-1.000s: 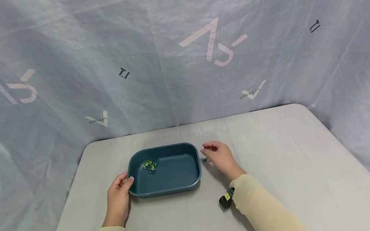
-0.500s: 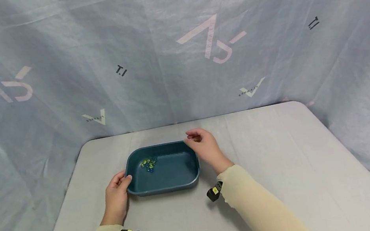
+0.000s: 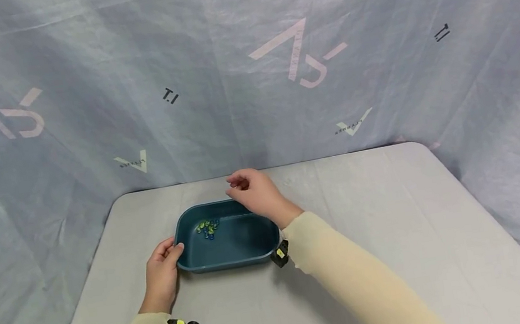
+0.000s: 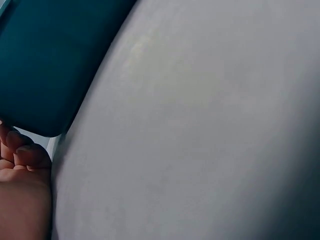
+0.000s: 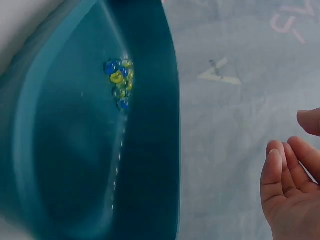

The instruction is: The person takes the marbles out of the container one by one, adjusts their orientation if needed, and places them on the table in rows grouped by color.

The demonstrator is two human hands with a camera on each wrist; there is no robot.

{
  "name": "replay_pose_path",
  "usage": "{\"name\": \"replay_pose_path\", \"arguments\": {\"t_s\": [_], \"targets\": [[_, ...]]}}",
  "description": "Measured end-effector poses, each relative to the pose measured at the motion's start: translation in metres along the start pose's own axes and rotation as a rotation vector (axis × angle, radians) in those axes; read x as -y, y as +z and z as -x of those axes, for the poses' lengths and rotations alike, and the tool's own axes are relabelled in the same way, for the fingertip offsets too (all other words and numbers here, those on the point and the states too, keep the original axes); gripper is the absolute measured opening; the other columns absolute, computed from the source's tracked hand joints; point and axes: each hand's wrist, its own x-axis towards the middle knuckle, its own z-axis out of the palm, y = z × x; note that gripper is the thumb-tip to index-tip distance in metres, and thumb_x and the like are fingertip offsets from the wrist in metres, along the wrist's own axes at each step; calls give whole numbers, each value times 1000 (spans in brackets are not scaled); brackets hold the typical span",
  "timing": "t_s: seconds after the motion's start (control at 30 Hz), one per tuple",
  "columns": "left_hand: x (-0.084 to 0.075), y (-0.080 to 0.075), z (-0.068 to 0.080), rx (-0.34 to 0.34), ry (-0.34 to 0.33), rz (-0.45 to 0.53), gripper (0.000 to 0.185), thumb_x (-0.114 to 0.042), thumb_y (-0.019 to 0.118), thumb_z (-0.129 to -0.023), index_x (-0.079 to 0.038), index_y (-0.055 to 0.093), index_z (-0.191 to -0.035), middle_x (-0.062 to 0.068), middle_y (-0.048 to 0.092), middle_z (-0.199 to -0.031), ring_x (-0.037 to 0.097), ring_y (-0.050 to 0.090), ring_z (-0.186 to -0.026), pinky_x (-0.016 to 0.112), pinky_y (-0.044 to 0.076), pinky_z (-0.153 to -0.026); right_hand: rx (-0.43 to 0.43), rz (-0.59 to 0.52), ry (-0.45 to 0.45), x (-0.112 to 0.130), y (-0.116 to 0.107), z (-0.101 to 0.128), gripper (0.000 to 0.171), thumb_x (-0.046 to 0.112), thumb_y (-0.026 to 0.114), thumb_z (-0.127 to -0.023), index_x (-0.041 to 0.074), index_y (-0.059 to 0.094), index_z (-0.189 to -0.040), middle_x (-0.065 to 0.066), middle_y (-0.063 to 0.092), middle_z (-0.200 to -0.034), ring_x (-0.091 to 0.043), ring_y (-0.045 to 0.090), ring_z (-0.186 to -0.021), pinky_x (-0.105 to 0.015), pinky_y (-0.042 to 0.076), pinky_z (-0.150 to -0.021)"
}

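teal tray (image 3: 232, 244) - flat on table | beads (image 3: 208, 228) - clustered far-left corner inside

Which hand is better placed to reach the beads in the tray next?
Right, probably. The right hand hovers above the tray's far rim, close to the beads, fingers loosely curled. The left hand grips the tray's left edge, steadying it.

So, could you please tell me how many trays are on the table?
1. The tray sits on the table, the left hand gripping its left rim and the right hand above its far edge.
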Motion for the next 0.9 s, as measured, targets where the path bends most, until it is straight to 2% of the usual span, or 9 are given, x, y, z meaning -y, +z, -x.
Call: {"name": "replay_pose_path", "arguments": {"t_s": [0.37, 0.63, 0.9], "targets": [[1, 0, -2, 3, 4, 15, 37, -21, 65, -103, -1, 61, -135, 2, 62, -104, 16, 56, -97, 19, 49, -79, 98, 41, 4, 1, 37, -10, 25, 21, 69, -101, 9, 70, -124, 1, 67, -108, -13, 61, -94, -30, 52, -81], [3, 1, -2, 21, 11, 5, 38, -24, 65, -103, -2, 62, -134, 2, 61, -104, 17, 54, -96, 21, 48, -79, 131, 62, 37, -9, 51, -8, 25, 20, 70, -101, 10, 70, -124, 3, 63, -105, -13, 58, -93, -29, 51, -80], [5, -1, -2, 10, 17, 9, 37, -23, 65, -103, -2, 62, -133, 1, 61, -103, 16, 54, -97, 20, 48, -79, 197, 131, 27, -13, 72, -9, 28, 19, 72, -99, 4, 70, -122, 4, 63, -101, -11, 58, -91, -26, 51, -81]]}}
